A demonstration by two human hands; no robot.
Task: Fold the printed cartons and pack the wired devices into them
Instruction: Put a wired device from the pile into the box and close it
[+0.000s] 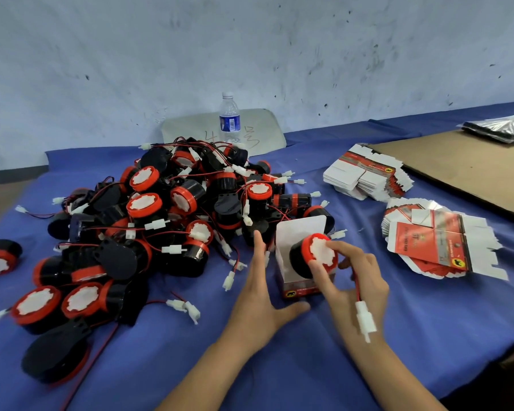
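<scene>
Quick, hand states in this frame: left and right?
Left hand: open, fingers spread beside the carton.
Right hand: holding a wired device at the carton's mouth.

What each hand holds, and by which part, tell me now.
The right hand pinches the wired device by its red front rim, at the open carton mouth. The left hand grips nothing; its straight fingers flank the carton.

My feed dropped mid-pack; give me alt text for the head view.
The right hand holds a black-and-red wired device in the mouth of an open carton, the left hand, fingers straight, beside it. A heap of devices lies to the left on the blue cloth, flat cartons to the right.
</scene>
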